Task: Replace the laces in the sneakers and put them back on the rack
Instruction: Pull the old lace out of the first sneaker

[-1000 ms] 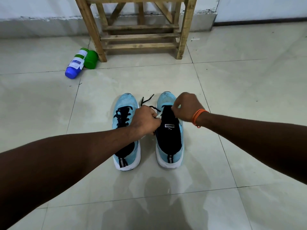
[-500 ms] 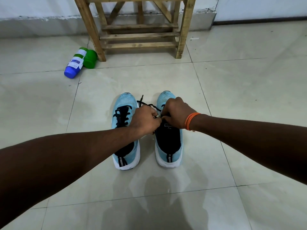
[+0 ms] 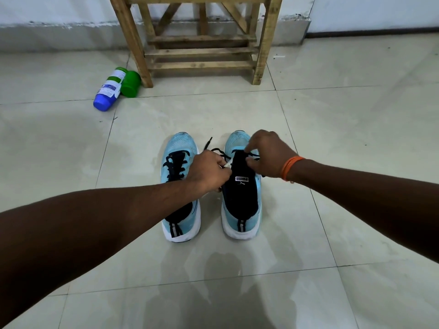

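Two light-blue sneakers stand side by side on the tiled floor, toes pointing away from me. The left sneaker (image 3: 177,162) is fully laced in black. The right sneaker (image 3: 242,200) has a black tongue with a white logo, and a black lace (image 3: 215,150) threads only its front eyelets. My left hand (image 3: 209,172) pinches one part of that lace at the shoe's left side. My right hand (image 3: 268,155) pinches the lace over the front of the tongue. A loose lace end sticks up between the two toes.
A wooden rack (image 3: 199,41) stands against the back wall beyond the shoes. A blue-capped white bottle (image 3: 108,90) and a green cup (image 3: 130,84) lie by the rack's left leg. An orange band circles my right wrist.
My right hand has moved apart from the left, forward and right over the front of the right sneaker. The left hand stays almost in place.
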